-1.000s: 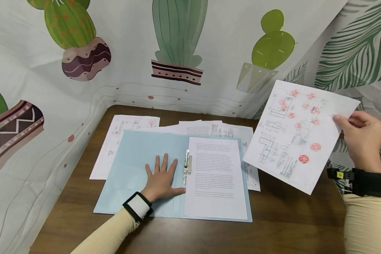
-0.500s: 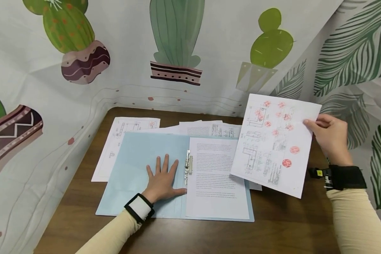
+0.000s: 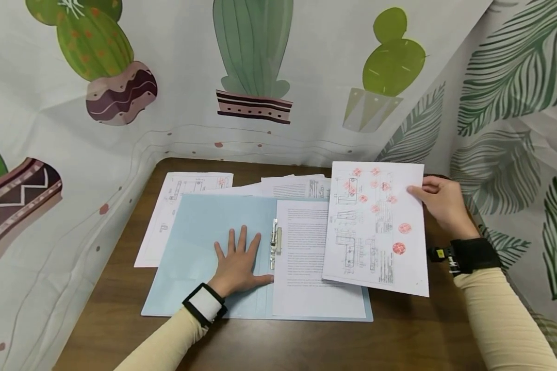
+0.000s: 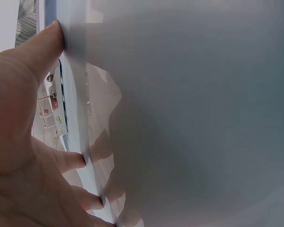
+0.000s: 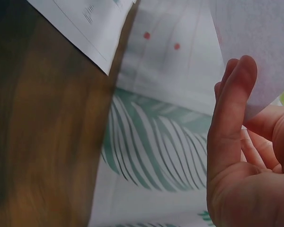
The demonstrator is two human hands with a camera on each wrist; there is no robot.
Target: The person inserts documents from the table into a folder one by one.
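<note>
A light blue folder (image 3: 185, 257) lies spread on the table, with a metal clip (image 3: 275, 242) along its spine. My left hand (image 3: 236, 265) rests flat on the folder's left cover, fingers spread, thumb pointing toward the clip. On the right side of the folder lies a printed text sheet (image 3: 301, 304). My right hand (image 3: 445, 203) pinches the right edge of a sheet with technical drawings and red stamps (image 3: 376, 232), holding it over the right part of the text sheet. In the right wrist view, a corner of the held paper (image 5: 255, 80) shows between thumb and fingers.
More printed sheets (image 3: 301, 185) stick out behind the folder. Another drawing sheet (image 3: 155, 221) lies partly under its left cover. The brown wooden table (image 3: 260, 345) meets a cactus-print cloth (image 3: 320, 67) at the back and a leaf-print one at the right.
My right hand has carried the stamped drawing sheet leftward and lower, from beside the folder to over its right half. My left hand has kept its place on the cover.
</note>
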